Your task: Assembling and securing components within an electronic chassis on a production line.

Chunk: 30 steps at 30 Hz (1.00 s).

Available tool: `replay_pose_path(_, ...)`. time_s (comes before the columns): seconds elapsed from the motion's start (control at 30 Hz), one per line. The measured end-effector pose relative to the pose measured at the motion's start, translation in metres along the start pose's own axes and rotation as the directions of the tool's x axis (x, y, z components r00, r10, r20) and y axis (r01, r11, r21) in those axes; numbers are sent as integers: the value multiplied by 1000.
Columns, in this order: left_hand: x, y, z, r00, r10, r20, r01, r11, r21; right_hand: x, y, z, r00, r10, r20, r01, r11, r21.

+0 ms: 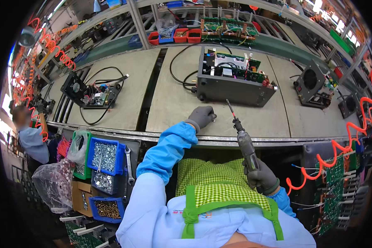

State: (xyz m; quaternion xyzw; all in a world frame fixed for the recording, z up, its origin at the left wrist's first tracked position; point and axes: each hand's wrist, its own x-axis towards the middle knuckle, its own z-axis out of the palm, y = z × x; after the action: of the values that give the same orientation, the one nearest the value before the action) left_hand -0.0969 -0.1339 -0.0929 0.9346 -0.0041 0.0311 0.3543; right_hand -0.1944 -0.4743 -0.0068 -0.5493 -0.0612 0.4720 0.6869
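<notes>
In a grey glove, my right hand (260,177) grips a dark power screwdriver (246,146) whose thin bit points up and away, toward the front of an open metal case (235,90). The bit's tip appears just short of the case's lower edge. My left hand (201,117), also gloved, rests over the bench's near part with its fingers curled together. Whatever its fingertips hold, if anything, is too small to name. The dark grey case lies on its side, with green circuit boards and wires exposed and a black cable (175,68) trailing on its left.
Part-built units with fans stand left (91,93) and right (314,87) on the metal bench (173,120). Blue bins of nuts (105,155) and brass screws (107,209) sit lower left beside a wrench (129,165). An orange coiled hose (339,149) hangs right. A co-worker (31,140) stands far left.
</notes>
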Motion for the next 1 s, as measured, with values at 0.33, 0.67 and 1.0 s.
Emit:
replay_pose_path(0.33,-7,38,-33,991,-87,103,109,68,-992,9,-25,11,999,-2,54,2,1000,-12)
replay_pose_path(0.67,-11,75,-17,985,-16,173,146,-466,-873,15,-16,13,999,14,42,-11,997,-70)
replay_pose_path(1.0,-14,60,-23,975,-219,44,90,203,-975,20,9,9,998,14,-59,-27,973,-229)
